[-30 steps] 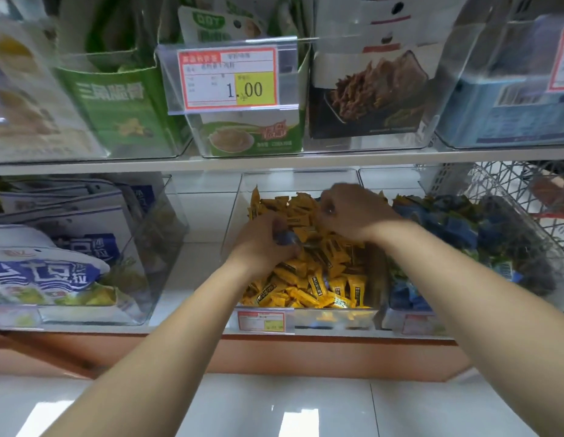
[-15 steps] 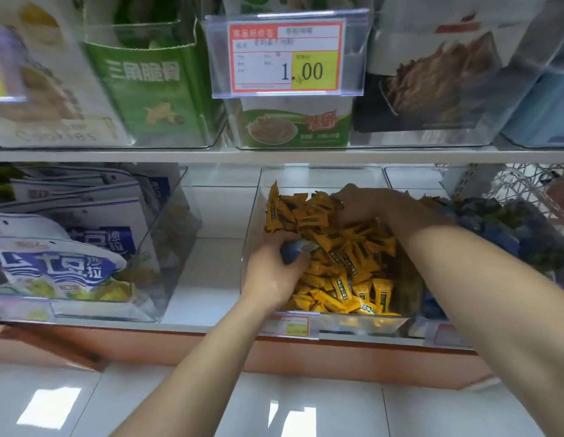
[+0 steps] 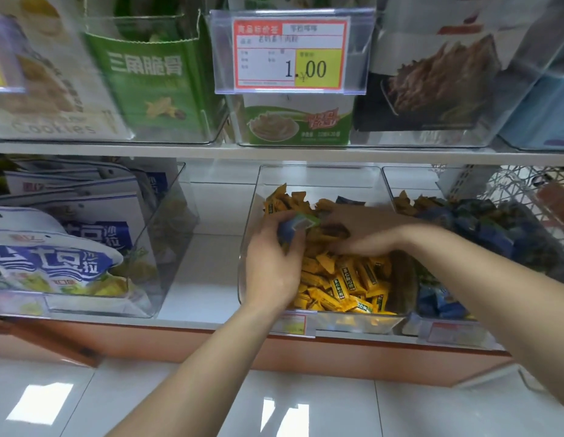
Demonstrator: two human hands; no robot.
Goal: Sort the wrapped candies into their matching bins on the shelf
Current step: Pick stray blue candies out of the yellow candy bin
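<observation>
A clear bin (image 3: pixel 318 178) on the lower shelf holds a heap of yellow wrapped candies (image 3: pixel 347 282). Both hands are inside it. My left hand (image 3: pixel 271 266) is at the bin's left side, closed around blue-wrapped candies (image 3: pixel 291 227) that stick out above its fingers. My right hand (image 3: pixel 359 231) lies palm down on the yellow heap, fingers spread and digging among the wrappers; whether it holds one I cannot tell. One blue candy (image 3: pixel 350 200) shows at the back of the yellow heap. The neighbouring clear bin (image 3: pixel 410 181) on the right holds blue candies (image 3: pixel 495 234) with a few yellow ones (image 3: pixel 406 205) at its back.
A clear bin (image 3: pixel 167 247) of blue-and-white snack bags stands at the left of the same shelf. A white wire basket (image 3: pixel 526 184) is at the far right. The upper shelf carries boxed snacks and a price tag (image 3: pixel 290 55) reading 1.00. Below is a glossy tiled floor (image 3: pixel 305 405).
The view has closed in on the yellow bin. My left hand has lifted slightly with the blue candies. My right hand has come forward from the bin's back to the middle of the heap.
</observation>
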